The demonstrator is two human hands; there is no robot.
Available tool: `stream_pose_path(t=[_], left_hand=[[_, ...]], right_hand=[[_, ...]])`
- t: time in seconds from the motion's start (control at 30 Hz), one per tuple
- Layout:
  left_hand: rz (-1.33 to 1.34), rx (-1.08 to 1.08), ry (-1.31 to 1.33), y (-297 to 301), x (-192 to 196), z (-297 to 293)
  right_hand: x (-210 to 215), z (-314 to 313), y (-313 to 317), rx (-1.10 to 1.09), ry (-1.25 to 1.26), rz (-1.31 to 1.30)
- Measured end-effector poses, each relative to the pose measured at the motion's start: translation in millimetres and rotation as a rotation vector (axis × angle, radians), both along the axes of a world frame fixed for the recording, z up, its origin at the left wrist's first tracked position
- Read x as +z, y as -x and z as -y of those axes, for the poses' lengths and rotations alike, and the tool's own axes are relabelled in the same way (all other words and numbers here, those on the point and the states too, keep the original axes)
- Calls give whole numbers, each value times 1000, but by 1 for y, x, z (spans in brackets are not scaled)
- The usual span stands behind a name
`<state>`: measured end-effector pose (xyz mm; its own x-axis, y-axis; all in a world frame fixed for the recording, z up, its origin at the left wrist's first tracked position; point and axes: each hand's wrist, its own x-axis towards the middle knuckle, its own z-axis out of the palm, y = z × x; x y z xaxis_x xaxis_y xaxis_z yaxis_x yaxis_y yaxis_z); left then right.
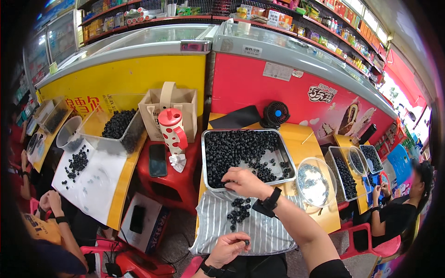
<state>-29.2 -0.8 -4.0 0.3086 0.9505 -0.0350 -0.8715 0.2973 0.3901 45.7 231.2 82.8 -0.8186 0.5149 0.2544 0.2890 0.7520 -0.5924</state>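
Note:
A metal tray (286, 162) in front of me holds a heap of small black ring-like plastic parts (234, 150). My right hand (245, 181) reaches over its near edge, fingers curled down among the parts; what lies between the fingertips is hidden. Low in front of me, my left hand (227, 249) pinches one small black part (246, 242) between thumb and fingertips. Between my hands, a loose cluster of black parts (238, 212) lies on a grey-and-white striped cloth (211, 227) at the table's near side.
Right of the tray stands a round clear tub (316, 183) with small pale pieces. A black fan (276, 113) is behind the tray. On a red stool (185, 185) at left are a dotted cup (172, 132), a phone (158, 160) and a paper bag (169, 102). People sit at tables on both sides.

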Motion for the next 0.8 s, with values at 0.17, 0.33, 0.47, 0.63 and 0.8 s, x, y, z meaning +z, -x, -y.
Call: stream_pose_path(t=[0.17,0.33,0.47,0.63,0.8], left_hand=[[5,-10,40,1,1,0],[5,-36,2,-2,-7,-1],[-21,-52,-6,-4,-18,0],[-18,-42,-15,-5,-18,2],[-57,-54,38,-6,-28,4]], right_hand=[[-6,-15,-7,-165,-164,230],[-4,-33,-3,-216,-197,40],[-10,-26,21,-194,-318,154],[-16,-18,14,-243,-399,294],[-11,-18,-23,-364,-462,273]])
